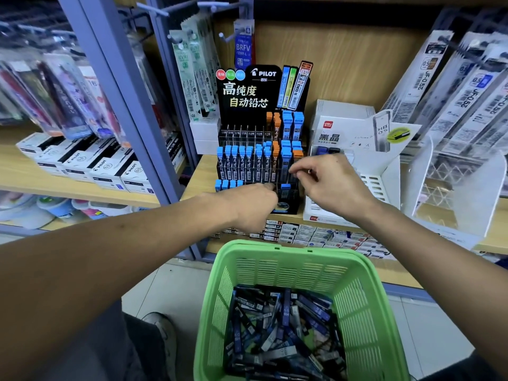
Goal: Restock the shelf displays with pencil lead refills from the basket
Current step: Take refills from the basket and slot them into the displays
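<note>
A black tiered Pilot lead display (247, 92) stands on the wooden shelf, with blue-capped and orange-capped lead refills (242, 163) in its middle tiers. My right hand (330, 182) reaches to the right end of the middle tier, thumb and forefinger pinching a dark lead refill (294, 176) there. My left hand (255, 204) sits in front of the lowest tier with its fingers curled away from me, so any contents are hidden. Below me is the green basket (275, 251), with several loose dark and blue refill cases (286, 325) in its bottom.
A white Deli lead display (343, 133) stands right of the black one, and a clear acrylic holder (453, 182) beyond it. Pilot boxes (96, 166) line the left shelf. Refill packs (467, 86) hang at right. Small boxes (316, 235) fill the lower shelf.
</note>
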Tool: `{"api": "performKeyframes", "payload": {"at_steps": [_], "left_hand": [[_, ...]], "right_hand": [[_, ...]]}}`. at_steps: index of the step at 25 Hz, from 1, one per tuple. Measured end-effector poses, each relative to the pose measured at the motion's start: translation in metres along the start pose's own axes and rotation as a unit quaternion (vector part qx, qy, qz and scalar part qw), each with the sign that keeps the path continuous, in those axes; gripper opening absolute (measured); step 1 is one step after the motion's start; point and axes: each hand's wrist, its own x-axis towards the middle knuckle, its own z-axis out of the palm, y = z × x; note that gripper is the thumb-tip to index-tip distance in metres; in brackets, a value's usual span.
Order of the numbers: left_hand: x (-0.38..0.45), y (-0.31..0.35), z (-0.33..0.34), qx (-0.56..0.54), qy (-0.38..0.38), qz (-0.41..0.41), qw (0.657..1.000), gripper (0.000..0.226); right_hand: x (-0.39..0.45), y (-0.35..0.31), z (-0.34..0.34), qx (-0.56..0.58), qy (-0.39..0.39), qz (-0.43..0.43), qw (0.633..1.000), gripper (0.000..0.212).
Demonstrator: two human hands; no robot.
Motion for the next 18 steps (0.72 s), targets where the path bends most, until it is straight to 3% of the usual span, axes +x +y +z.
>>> {"api": "performKeyframes", "payload": {"at_steps": [4,6,11,14,18], "left_hand": [[-0.017,0.011,-0.006,0.02,0.081,-0.015,0.996,0.017],[-0.023,0.017,0.0,0.018,0.101,-0.021,0.994,0.016],[-0.013,0.055,0.065,-0.034,-0.018,-0.017,0.999,0.016],[-0.002,0.074,0.118,-0.083,-0.079,-0.049,0.992,0.028],[0.009,0.093,0.194,-0.123,-0.171,-0.078,0.974,0.022]], "right_hand": [[-0.019,0.004,-0.009,0.018,0.006,0.032,0.999,0.027],[-0.037,0.006,0.0,0.042,-0.056,0.077,0.995,0.026],[-0.094,0.036,0.063,-0.013,-0.28,0.138,0.95,0.026],[-0.131,0.066,0.111,-0.05,-0.336,0.202,0.919,0.028],[-0.181,0.096,0.166,-0.068,-0.39,0.267,0.879,0.022]]}}
